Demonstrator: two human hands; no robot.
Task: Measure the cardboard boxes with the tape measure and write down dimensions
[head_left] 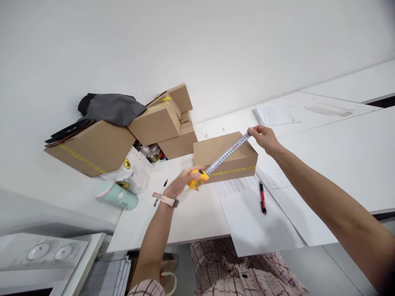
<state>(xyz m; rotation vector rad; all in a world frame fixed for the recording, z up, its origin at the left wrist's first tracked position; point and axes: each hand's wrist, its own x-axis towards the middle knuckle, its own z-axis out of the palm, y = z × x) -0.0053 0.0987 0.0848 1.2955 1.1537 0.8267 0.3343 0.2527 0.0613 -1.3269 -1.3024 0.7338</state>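
Observation:
My left hand (180, 183) is closed around the yellow case of a tape measure (198, 179); the hand is slightly blurred. The silver blade (227, 153) runs out from the case up to the right. At its far end my right hand (261, 136) pinches the tip between thumb and fingers. Under the stretched blade a closed cardboard box (212, 149) lies on the white table (197, 220), with a yellow measuring strip (236, 170) along its front side. Whether the blade touches the box, I cannot tell.
Printed sheets (256, 230) with a red and black pen (263, 199) lie in front of the box. A black pen (161, 192) is near my left wrist. Stacked cardboard boxes (157, 123), grey cloth (114, 107) and a mint-green bottle (119, 195) stand left. More papers (274, 115) lie behind.

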